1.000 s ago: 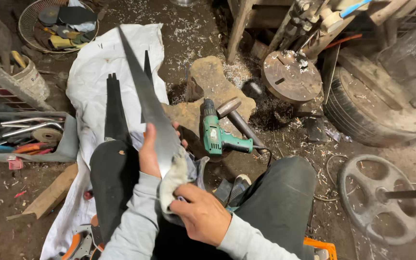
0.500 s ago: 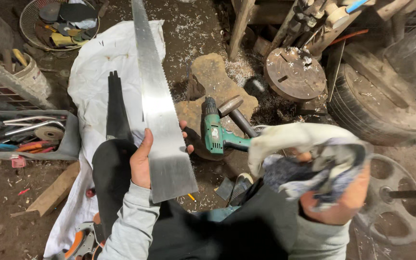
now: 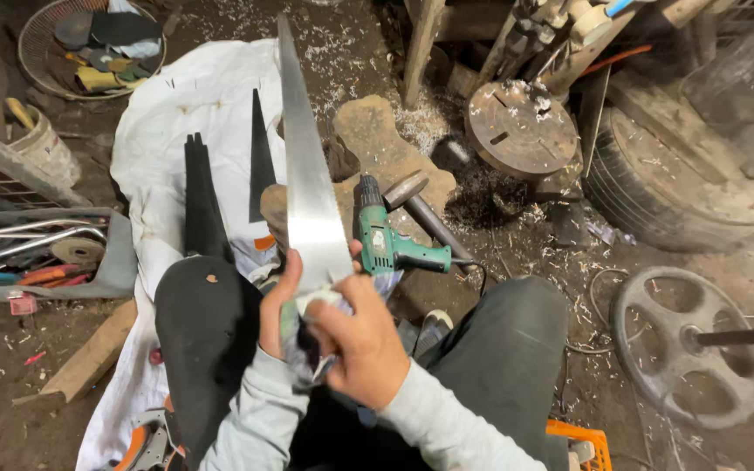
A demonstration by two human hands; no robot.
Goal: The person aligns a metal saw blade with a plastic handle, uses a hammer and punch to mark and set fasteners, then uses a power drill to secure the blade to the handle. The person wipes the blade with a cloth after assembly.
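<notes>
A long tapered bare-metal saw blade (image 3: 307, 166) points away from me over the floor. My left hand (image 3: 279, 307) grips its wide near end from the left. My right hand (image 3: 361, 342) presses a crumpled rag (image 3: 307, 336) against that same end of the blade. Several dark saw blades (image 3: 207, 218) lie on a white sheet (image 3: 185, 122) to the left.
A green power drill (image 3: 386, 246) and a hammer (image 3: 421, 205) lie by a flat stone (image 3: 386, 144). A grey tool tray (image 3: 45, 257) sits left, a fan-guard basket (image 3: 89, 44) top left, a tyre (image 3: 682, 183) and a spoked wheel (image 3: 687, 344) right.
My right hand swung out to the right with the rag, then came back onto the blade's near end. The blade shifted slightly in my left hand.
</notes>
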